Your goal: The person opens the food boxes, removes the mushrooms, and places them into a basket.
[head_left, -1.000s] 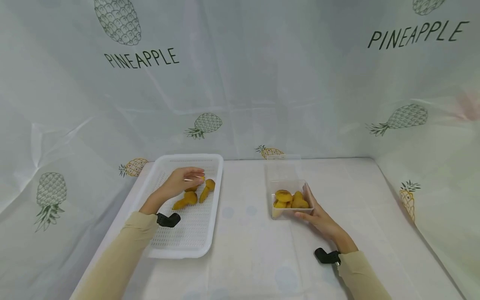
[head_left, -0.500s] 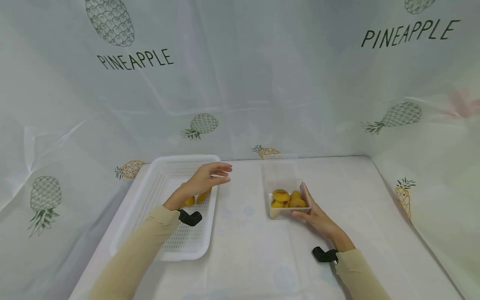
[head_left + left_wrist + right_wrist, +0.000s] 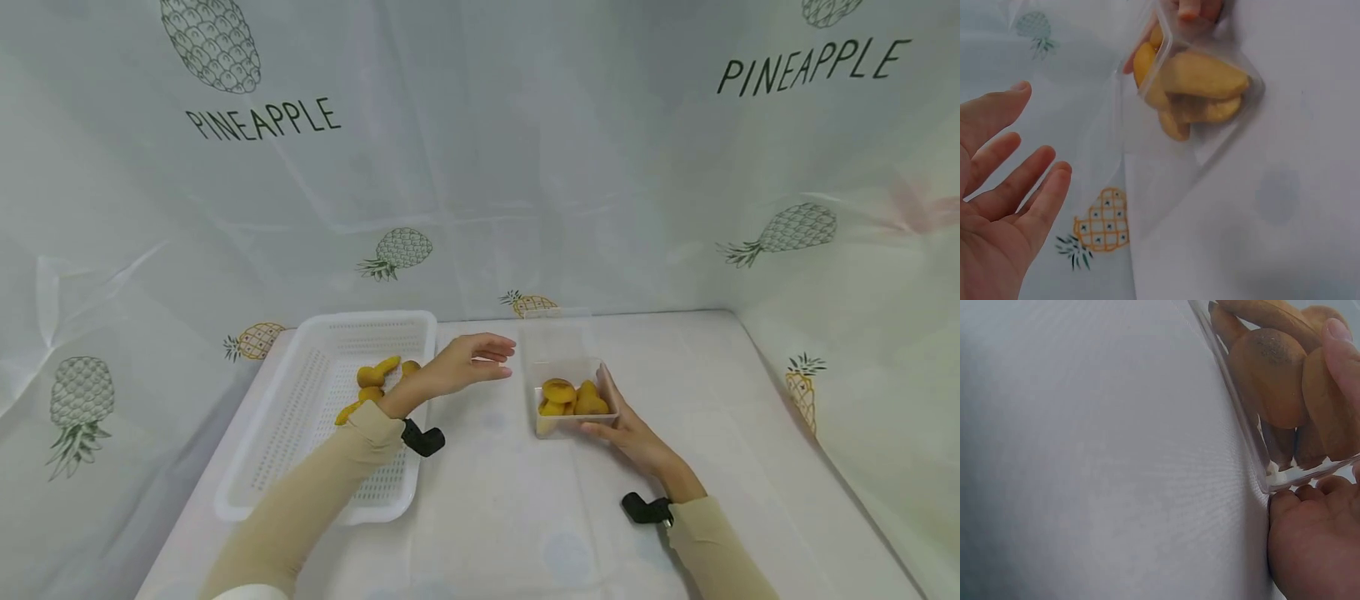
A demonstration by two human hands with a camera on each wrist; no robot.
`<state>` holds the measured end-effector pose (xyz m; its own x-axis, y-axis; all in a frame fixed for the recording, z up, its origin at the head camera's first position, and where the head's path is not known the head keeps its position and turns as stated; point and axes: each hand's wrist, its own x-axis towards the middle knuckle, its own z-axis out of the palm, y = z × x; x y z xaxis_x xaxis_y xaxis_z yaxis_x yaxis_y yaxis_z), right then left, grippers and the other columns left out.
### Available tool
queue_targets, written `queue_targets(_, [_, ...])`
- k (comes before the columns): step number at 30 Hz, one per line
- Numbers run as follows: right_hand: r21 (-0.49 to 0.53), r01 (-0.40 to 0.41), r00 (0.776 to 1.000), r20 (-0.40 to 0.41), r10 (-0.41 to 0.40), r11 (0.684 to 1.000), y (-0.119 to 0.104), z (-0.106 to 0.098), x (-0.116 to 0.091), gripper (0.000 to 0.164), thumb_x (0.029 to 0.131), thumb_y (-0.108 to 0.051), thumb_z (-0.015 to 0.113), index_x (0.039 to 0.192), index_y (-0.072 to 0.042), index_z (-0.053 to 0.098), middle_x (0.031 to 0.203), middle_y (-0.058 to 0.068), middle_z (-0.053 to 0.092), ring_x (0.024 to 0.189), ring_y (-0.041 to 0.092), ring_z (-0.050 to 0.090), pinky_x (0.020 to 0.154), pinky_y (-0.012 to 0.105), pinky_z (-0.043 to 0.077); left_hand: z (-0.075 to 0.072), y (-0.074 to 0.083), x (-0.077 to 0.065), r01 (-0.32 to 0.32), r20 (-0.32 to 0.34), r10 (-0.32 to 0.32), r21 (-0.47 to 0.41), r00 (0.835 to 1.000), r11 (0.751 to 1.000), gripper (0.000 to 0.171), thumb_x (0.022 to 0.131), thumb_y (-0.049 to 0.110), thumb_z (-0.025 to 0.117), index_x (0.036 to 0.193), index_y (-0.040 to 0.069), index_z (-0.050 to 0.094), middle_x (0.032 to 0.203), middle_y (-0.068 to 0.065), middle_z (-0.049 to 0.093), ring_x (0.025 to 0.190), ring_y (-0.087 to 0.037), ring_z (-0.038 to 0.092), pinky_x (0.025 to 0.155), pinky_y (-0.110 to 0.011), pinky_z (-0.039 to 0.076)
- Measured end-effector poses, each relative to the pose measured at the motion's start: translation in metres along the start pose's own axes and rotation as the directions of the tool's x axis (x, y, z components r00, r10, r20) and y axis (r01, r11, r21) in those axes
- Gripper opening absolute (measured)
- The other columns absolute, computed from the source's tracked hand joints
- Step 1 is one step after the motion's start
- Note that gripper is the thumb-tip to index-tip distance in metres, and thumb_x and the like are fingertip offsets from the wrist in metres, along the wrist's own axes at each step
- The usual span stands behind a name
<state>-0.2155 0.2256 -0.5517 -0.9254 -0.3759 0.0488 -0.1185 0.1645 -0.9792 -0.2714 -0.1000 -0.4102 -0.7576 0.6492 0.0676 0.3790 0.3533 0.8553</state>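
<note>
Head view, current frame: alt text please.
A person's right hand grips a clear box of yellow mushroom-like pieces. The left hand is stretched out toward the box, its forearm over a white perforated tray with more pieces.

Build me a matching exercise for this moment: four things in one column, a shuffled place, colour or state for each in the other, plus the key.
Column one
1. left hand
2. right hand
3. tray
4. small box

Column two
A. see-through, with yellow-brown pieces inside
B. between the tray and the box in the head view, holding nothing
C. white and perforated
D. holding the box at its side and front

Right pairs: 1-B, 2-D, 3-C, 4-A
</note>
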Motion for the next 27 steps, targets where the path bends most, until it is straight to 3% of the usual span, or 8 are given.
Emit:
queue_targets(8, [-0.001,0.000,1.000,-0.014,0.000,1.000,-0.002,0.001,0.000,0.103,0.095,-0.015,0.070,0.160,-0.032,-0.009,0.165,0.015,-0.010,0.150,0.040,-0.006,0.113,0.067,-0.003,0.039,0.004,0.028,-0.032,0.078,0.031,0.007,0.996,0.999,0.045,0.093,0.010,0.072,0.135,0.000,0.058,0.133,-0.011,0.061,0.119,-0.021,0.059,0.099,-0.025,0.048])
queue_targets(13, [-0.039,-0.001,0.999,-0.034,-0.001,0.999,-0.004,0.002,-0.001,0.103,0.095,-0.016,0.071,0.161,-0.029,-0.007,0.165,0.016,-0.007,0.150,0.041,-0.003,0.113,0.068,-0.002,0.058,0.002,0.039,-0.025,0.117,0.019,0.047,0.993,0.999,0.043,0.096,0.013,0.070,0.136,0.001,0.058,0.137,-0.012,0.058,0.124,-0.028,0.057,0.099,-0.023,0.047])
queue_targets(23, [-0.126,-0.001,0.996,-0.086,-0.010,0.992,-0.007,0.002,-0.003,0.104,0.091,-0.020,0.075,0.161,-0.031,0.000,0.166,0.014,0.004,0.149,0.042,0.006,0.107,0.076,0.014,0.077,0.008,0.049,-0.065,0.160,0.037,0.177,0.986,0.982,0.044,0.096,0.008,0.067,0.137,-0.005,0.055,0.138,-0.017,0.057,0.128,-0.035,0.054,0.104,-0.034,0.046])
queue_targets(27, [-0.129,0.006,0.995,-0.096,-0.019,0.992,-0.007,0.002,-0.003,0.104,0.091,-0.019,0.076,0.162,-0.028,0.000,0.165,0.016,0.005,0.149,0.043,0.008,0.106,0.076,0.017,0.081,0.008,0.053,-0.071,0.157,0.033,0.244,0.987,0.967,0.043,0.096,0.008,0.068,0.135,-0.005,0.057,0.136,-0.016,0.060,0.124,-0.032,0.057,0.102,-0.031,0.047])
